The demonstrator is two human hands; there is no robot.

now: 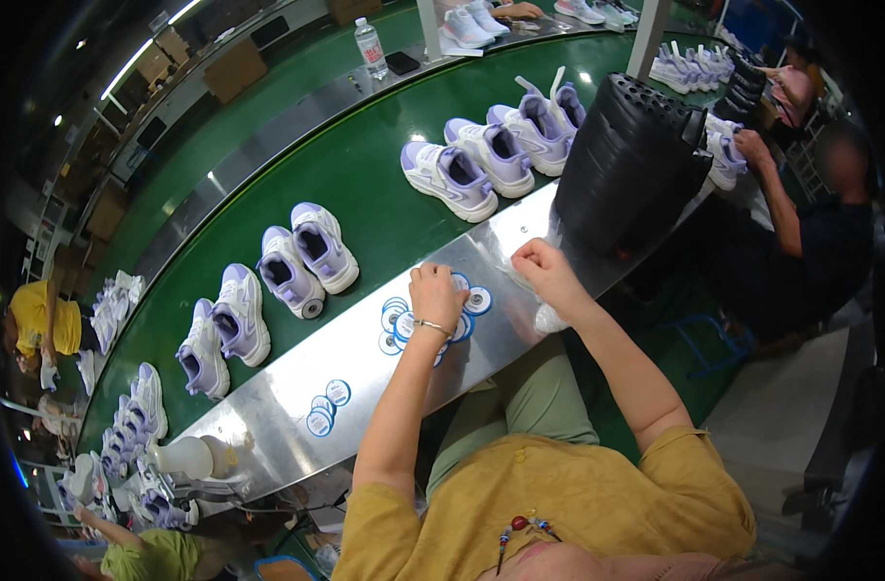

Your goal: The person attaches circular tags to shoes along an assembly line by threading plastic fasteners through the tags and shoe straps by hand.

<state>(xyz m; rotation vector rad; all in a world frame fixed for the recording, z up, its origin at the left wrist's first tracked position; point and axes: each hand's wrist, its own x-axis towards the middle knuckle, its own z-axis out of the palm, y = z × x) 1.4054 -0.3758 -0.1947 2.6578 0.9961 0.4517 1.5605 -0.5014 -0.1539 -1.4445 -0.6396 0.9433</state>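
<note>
On the metal ledge lies a loose pile of round white tags with blue rims (389, 343). My left hand (437, 296), with a bracelet at its wrist, is over this pile, its fingers curled down and their tips hidden. To its right, my right hand (551, 279) is closed in a pinch above the ledge; what it holds is too small to tell. Crumpled whitish, see-through plastic (549, 319) shows beneath that hand. A smaller group of the same round tags (328, 407) lies further left on the ledge.
White and lilac sneakers (309, 250) stand in pairs along the green conveyor belt (365, 194). A tall black bundle (631, 160) stands close right of my right hand. A pale container (186, 457) is at the ledge's left end. A co-worker (801, 213) handles a shoe at right.
</note>
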